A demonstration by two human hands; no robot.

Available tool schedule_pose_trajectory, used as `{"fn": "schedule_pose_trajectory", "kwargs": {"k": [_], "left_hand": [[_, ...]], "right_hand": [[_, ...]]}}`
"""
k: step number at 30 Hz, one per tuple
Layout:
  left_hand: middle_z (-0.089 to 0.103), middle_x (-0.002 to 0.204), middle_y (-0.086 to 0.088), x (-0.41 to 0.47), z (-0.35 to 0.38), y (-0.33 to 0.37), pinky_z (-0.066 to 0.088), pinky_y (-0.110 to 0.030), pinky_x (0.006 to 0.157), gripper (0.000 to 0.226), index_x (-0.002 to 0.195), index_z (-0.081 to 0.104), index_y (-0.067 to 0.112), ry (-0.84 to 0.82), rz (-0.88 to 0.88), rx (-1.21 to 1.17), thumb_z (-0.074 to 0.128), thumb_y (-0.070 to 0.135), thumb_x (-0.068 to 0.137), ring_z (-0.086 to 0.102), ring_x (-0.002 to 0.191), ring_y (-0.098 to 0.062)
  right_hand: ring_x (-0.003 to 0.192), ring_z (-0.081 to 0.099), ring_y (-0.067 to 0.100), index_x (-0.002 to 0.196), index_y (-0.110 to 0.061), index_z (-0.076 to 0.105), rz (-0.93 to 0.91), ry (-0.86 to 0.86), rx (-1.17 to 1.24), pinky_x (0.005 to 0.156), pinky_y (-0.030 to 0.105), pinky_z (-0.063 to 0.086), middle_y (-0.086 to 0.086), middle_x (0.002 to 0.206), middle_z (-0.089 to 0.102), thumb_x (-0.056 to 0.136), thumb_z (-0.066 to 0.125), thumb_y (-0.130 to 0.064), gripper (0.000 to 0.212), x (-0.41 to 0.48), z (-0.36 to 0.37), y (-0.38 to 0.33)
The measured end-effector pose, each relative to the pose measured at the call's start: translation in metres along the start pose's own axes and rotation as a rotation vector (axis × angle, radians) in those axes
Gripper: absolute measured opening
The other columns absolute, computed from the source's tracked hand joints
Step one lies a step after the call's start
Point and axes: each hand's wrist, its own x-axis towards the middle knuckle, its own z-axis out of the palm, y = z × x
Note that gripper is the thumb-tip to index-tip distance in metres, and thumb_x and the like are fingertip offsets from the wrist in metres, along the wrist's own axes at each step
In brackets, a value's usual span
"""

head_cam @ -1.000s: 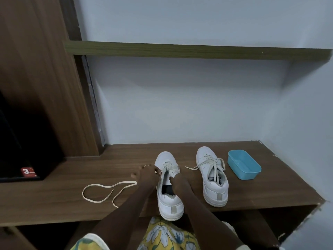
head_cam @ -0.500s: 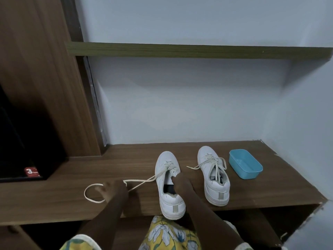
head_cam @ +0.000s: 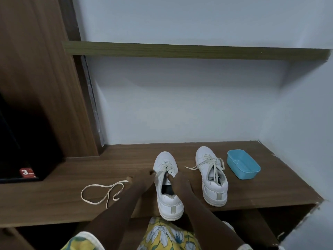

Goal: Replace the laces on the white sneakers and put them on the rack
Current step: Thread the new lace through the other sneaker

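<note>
1. Our left hand (head_cam: 142, 179) has swung back to the near sneaker (head_cam: 170, 204) on the tabletop (head_cam: 54, 195), pinching its lace (head_cam: 100, 185); our right hand (head_cam: 180, 183) grips the shoe.
2. Trailing slack may snag and unthread.

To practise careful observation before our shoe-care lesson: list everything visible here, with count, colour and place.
partly laced white low-top sneaker: one, white, bench front, centre.
laced, untied white low-top sneaker: one, white, to its right.
cream flat shoelace: one, cream, looped on bench, left.
blue rectangular plastic tub: one, blue, bench, far right.
brown wooden bench: one, brown, under all these.
olive wooden wall shelf: one, olive, above.
red sticker: one, red, dark compartment, left.
yellow floral garment: one, yellow, bottom edge.
left hand: one, at the lace beside the partly laced sneaker; grip unclear.
right hand: one, on that sneaker's opening.
</note>
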Motion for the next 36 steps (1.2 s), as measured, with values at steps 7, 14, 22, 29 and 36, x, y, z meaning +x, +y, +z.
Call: {"fn": "schedule_pose_trajectory", "kwargs": {"k": [7,14,22,29,36], "left_hand": [[0.069,0.084,0.011,0.011,0.008,0.018,0.04,-0.043,0.093,0.014,0.08,0.072,0.03,0.108,0.102,-0.251,0.06,0.034,0.085,0.06,0.091,-0.013],[0.07,0.088,0.013,0.004,-0.006,0.021,0.019,-0.035,0.075,0.021,0.091,0.07,0.033,0.185,0.079,0.029,0.056,0.018,0.086,0.054,0.094,-0.004],[0.065,0.106,0.004,-0.002,-0.009,0.03,0.027,-0.043,0.096,0.027,0.109,0.067,0.03,0.209,0.116,0.351,0.046,0.026,0.092,0.048,0.111,-0.019],[0.064,0.106,0.005,-0.013,-0.011,0.027,0.021,-0.051,0.102,0.027,0.106,0.069,0.027,0.262,0.17,0.367,0.049,0.024,0.088,0.044,0.113,-0.02],[0.068,0.097,0.003,-0.003,-0.012,0.025,0.033,-0.037,0.089,0.028,0.091,0.072,0.026,0.083,-0.119,-0.015,0.047,0.024,0.078,0.055,0.093,-0.019]], "right_hand": [[0.109,0.058,0.023,0.112,-0.004,0.058,-0.11,0.123,-0.165,0.079,0.025,0.038,0.012,0.117,0.061,0.101,0.035,-0.017,0.029,0.006,-0.009,0.0],[0.108,0.06,0.026,0.118,-0.008,0.063,-0.014,0.135,-0.049,0.087,0.029,0.047,0.012,0.117,0.064,0.097,0.046,-0.016,0.028,0.021,-0.005,-0.014],[0.103,0.061,0.023,0.109,-0.011,0.064,0.002,0.195,0.017,0.075,0.024,0.042,0.006,0.11,0.066,0.095,0.051,-0.016,0.019,0.024,-0.009,-0.015],[0.077,0.054,0.018,0.083,-0.011,0.066,0.003,0.234,0.173,0.049,0.015,0.031,0.01,0.095,0.069,0.087,0.054,0.001,0.017,0.025,-0.01,-0.018],[0.083,0.065,0.027,0.073,-0.002,0.073,-0.033,0.216,0.287,0.072,0.028,0.051,0.015,0.084,0.072,0.079,0.048,0.01,0.029,0.027,-0.012,-0.022]]}}
